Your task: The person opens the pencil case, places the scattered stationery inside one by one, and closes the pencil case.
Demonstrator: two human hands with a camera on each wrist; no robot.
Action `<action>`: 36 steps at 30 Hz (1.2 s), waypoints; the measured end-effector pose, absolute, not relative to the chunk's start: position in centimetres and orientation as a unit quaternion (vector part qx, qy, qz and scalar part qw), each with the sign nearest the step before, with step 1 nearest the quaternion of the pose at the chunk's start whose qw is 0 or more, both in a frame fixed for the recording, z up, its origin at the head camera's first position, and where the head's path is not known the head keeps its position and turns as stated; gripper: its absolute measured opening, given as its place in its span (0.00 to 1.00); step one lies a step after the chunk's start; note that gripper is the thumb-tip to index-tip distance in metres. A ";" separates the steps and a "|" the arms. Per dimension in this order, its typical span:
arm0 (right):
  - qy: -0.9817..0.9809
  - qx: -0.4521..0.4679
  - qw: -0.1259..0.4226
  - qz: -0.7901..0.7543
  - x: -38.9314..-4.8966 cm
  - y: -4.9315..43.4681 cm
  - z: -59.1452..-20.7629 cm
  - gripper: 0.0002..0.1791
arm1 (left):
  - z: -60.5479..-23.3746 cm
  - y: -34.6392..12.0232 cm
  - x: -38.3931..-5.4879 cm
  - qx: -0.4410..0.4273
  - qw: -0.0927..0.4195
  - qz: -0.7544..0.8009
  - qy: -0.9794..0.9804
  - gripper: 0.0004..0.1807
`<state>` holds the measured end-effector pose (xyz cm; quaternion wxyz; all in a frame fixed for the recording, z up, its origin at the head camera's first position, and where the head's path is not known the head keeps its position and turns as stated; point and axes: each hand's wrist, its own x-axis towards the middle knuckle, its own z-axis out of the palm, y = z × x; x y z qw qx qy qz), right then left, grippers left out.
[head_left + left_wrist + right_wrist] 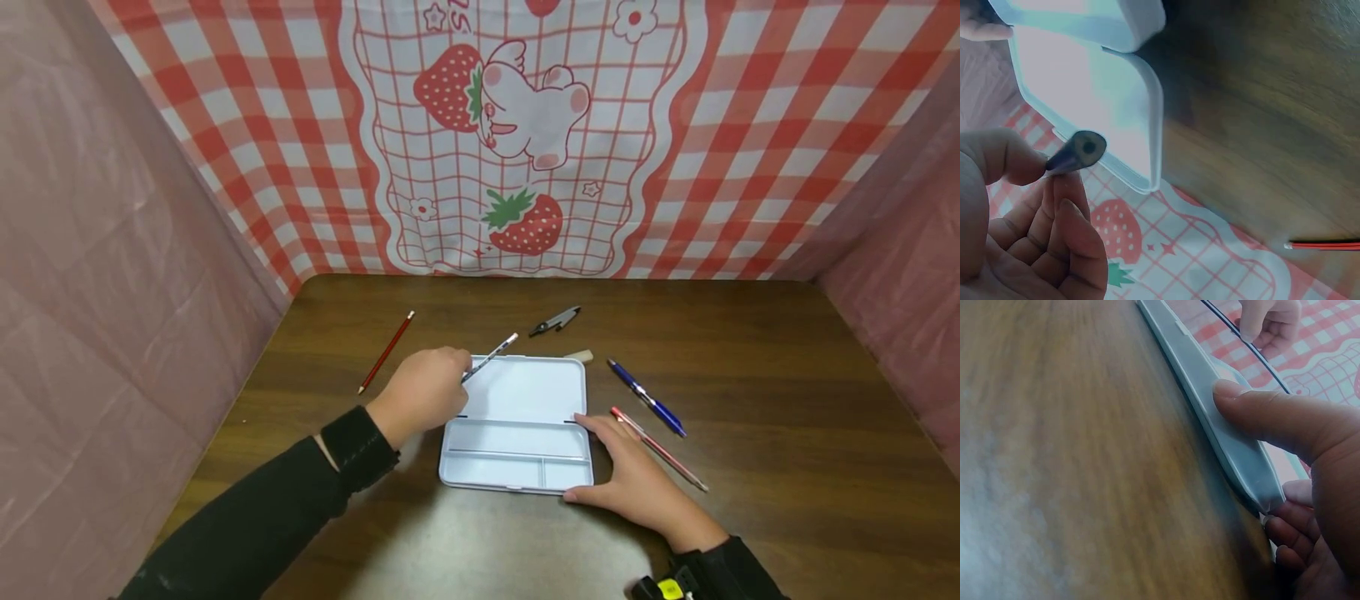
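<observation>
A white pencil case (517,458) lies open on the table, its lid folded back and its divided tray nearer me. My left hand (429,387) pinches a patterned pencil (495,354) between thumb and fingers, above the lid's left edge. In the left wrist view, one end of that pencil (1079,152) points at the camera. My right hand (633,475) grips the case's right side, with the thumb (1232,392) on the front wall and the fingers around the corner. No items show inside the tray compartments.
A red pencil (386,352) lies to the left. Behind the case are a grey compass (555,321) and a pale eraser (581,356). On the right lie a blue pen (647,398) and a pink pen (660,450). A checked cloth (750,150) hangs behind the table.
</observation>
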<state>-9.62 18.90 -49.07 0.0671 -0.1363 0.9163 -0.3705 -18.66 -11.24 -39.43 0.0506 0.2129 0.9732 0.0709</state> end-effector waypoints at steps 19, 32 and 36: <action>0.919 -0.135 0.063 -0.366 -9.5 18.7 -48.9 0.61 | -39.4 -9.7 -16.7 0.314 0.074 0.039 0.946 0.12; 0.916 -0.146 0.047 -0.371 -9.6 18.8 -49.2 0.60 | -39.8 -9.6 -16.3 0.410 0.065 0.010 0.909 0.10; 0.916 -0.143 0.052 -0.372 -9.6 18.8 -49.2 0.60 | -39.9 -9.6 -16.2 0.440 0.068 0.000 0.895 0.11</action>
